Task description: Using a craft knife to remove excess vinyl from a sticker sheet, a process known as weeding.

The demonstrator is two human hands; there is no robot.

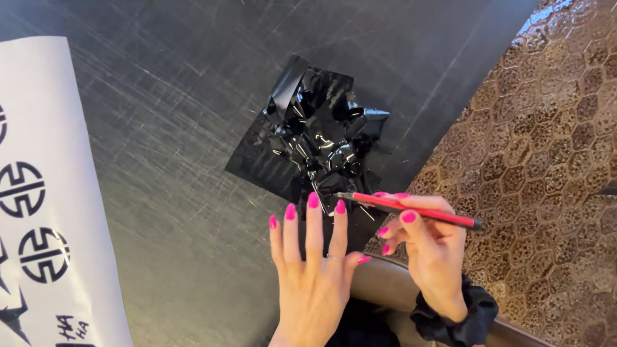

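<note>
My left hand (313, 263) lies flat with fingers spread on the dark scratched table (167, 90), its fingertips touching the near edge of a heap of crumpled glossy black vinyl scraps (321, 138). My right hand (427, 241) grips a thin red tool with a black tip (405, 207), held almost level, its point at the scrap pile's near edge by my left fingertips. A black scrunchie (457, 315) sits on my right wrist.
A white sheet printed with black symbols (38, 205) lies along the left edge of the table. To the right is brown floor with a hexagon pattern (553, 160). A curved brown seat edge (385, 286) shows beneath my hands.
</note>
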